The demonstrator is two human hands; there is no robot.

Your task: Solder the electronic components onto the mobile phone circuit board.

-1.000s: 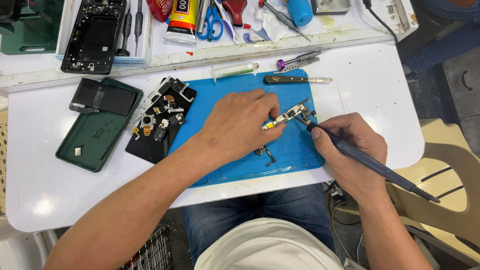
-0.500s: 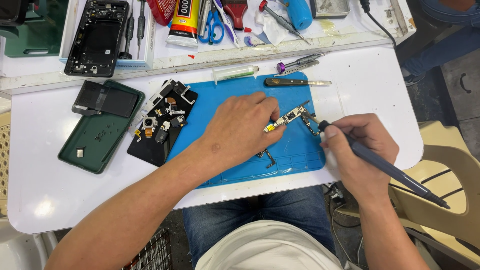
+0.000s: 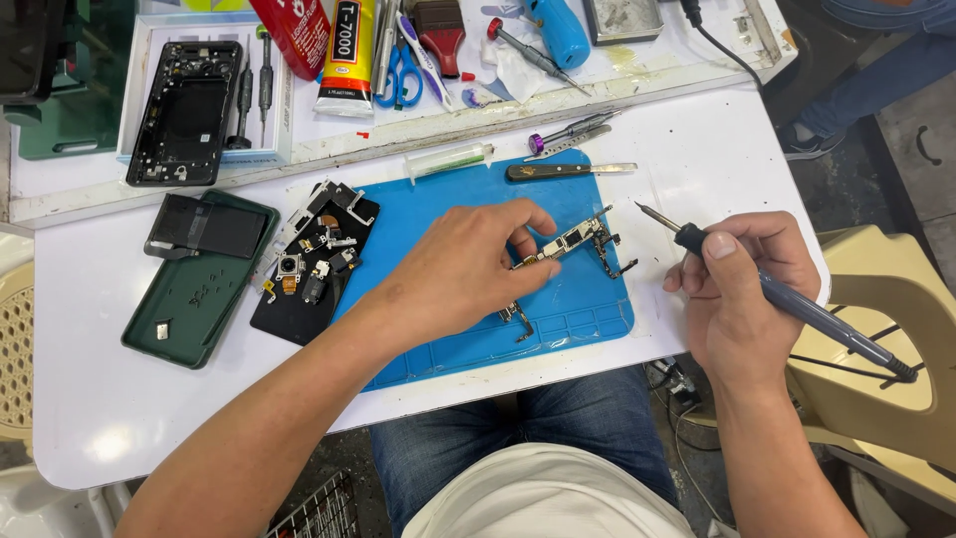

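Left hand (image 3: 468,274) pinching a small circuit board (image 3: 570,240) at the fingertips, board lying on the blue mat (image 3: 588,314) just beyond the grip. Right hand (image 3: 742,294) clenched around a soldering iron (image 3: 787,299), tip raised just right of the board, seemingly clear of it. Green phone case (image 3: 189,299) well left on the white worktop (image 3: 717,149)

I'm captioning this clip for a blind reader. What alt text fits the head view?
Seen from above, a person's left hand pinches a small circuit board on a blue mat, while the right hand holds a soldering iron with its tip off the board. To the left on the white table lie phone parts and a green case.
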